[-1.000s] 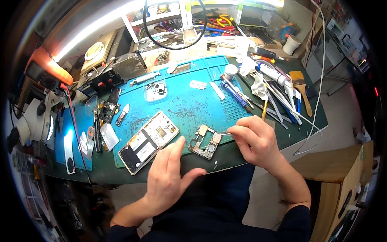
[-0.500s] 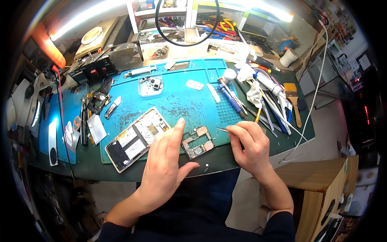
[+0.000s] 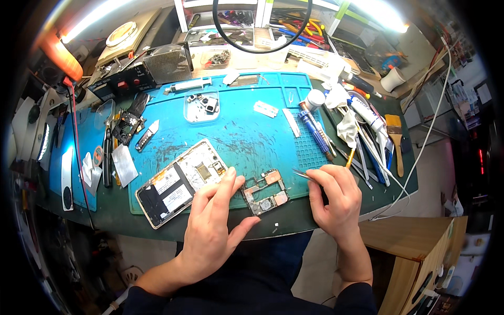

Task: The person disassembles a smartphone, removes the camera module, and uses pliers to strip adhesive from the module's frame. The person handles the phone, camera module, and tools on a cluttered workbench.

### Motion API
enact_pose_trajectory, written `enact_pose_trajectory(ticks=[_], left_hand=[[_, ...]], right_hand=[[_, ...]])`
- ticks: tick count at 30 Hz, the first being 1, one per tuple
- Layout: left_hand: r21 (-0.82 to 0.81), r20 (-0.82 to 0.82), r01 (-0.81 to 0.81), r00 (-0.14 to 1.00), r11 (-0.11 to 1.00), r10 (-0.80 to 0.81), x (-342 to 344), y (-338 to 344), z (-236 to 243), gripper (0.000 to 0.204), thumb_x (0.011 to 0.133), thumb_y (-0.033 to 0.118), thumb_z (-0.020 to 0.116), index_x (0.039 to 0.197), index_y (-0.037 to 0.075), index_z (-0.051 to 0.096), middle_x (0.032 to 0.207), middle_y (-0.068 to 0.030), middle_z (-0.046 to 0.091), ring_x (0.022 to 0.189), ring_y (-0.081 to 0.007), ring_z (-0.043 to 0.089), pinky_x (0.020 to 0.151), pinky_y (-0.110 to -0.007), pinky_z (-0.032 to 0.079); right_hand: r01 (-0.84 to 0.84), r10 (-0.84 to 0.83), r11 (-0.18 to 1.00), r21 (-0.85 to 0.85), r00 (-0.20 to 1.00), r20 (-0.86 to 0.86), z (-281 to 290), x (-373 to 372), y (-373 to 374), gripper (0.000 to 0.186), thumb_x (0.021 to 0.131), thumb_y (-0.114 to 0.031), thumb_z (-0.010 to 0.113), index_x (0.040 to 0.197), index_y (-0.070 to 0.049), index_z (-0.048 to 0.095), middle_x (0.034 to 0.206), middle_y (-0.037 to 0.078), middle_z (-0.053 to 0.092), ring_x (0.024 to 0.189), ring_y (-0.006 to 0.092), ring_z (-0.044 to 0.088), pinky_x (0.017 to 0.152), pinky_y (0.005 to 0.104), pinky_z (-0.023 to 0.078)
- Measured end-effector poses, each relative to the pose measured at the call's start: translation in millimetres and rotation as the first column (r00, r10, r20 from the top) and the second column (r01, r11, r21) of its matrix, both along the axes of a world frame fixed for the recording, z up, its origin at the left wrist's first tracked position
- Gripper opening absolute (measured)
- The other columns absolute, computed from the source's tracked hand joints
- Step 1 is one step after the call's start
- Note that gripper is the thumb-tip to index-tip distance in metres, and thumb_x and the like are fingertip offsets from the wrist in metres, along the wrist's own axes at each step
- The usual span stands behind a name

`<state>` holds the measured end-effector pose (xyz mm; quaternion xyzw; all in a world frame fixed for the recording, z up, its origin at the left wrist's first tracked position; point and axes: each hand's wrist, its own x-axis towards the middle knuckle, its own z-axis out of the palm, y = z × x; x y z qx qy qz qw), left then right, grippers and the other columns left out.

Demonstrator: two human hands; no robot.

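Note:
My left hand (image 3: 210,226) is open, with its fingers apart and thumb stretched out. It hovers between an opened phone body (image 3: 181,184) and a bare phone circuit board (image 3: 266,203), and no object shows in it. The fingertips come close to the board's left side; whether they touch it I cannot tell. On the right, my right hand (image 3: 336,197) pinches a pair of metal tweezers (image 3: 301,174), whose tips point left toward the board's upper right corner, apart from it. The board lies flat near the front edge of the blue work mat (image 3: 241,142).
A clear box of small parts (image 3: 202,116) sits on the mat. Blue screwdrivers (image 3: 316,131), a wooden-handled brush (image 3: 395,139) and a white cable (image 3: 415,168) are at the right. A syringe (image 3: 189,85) lies at the back. A tiny white piece (image 3: 276,224) lies near the front edge.
The whole view has shifted a little. My left fingers have spread and bent forward from a more upright, closer-together pose. My right hand still grips the tweezers beside the board.

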<state>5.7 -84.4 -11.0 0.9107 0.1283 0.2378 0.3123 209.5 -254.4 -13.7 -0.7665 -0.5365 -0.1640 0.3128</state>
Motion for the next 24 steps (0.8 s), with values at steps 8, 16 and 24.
enact_pose_trajectory(ticks=[8,16,24], left_hand=[[-0.06,-0.024,0.012,1.0,0.998,-0.014,-0.6,3.1,-0.4,0.105,0.08,0.004,0.093,0.165,-0.006,0.032,0.142,-0.016,0.068,0.123,-0.0329,0.06,0.098,-0.042,0.054],[-0.074,-0.012,0.009,1.0,0.997,-0.01,0.0,3.3,-1.9,0.105,0.08,0.005,0.093,0.165,-0.003,0.032,0.143,-0.0157,0.069,0.12,-0.0322,0.063,0.098,-0.041,0.055],[-0.113,-0.009,-0.001,1.0,0.994,0.0,0.9,1.2,-1.5,0.102,0.078,0.005,0.092,0.163,-0.006,0.037,0.143,-0.0164,0.07,0.124,-0.0341,0.062,0.109,-0.043,0.05]], right_hand=[[0.017,-0.017,1.0,-0.013,1.0,-0.008,0.2,-1.0,2.4,0.027,0.083,0.002,0.081,0.107,-0.006,0.075,0.098,0.006,0.068,0.078,0.0262,0.064,0.066,0.0376,0.052],[0.023,-0.023,1.0,-0.02,1.0,0.013,1.6,-0.2,3.1,0.03,0.081,0.004,0.08,0.11,-0.004,0.076,0.1,0.007,0.068,0.08,0.027,0.065,0.068,0.0382,0.053],[0.056,-0.054,0.998,-0.029,0.998,0.039,-0.7,-0.3,1.8,0.038,0.08,0.008,0.075,0.116,-0.003,0.077,0.103,0.009,0.068,0.085,0.0281,0.066,0.073,0.039,0.054]])
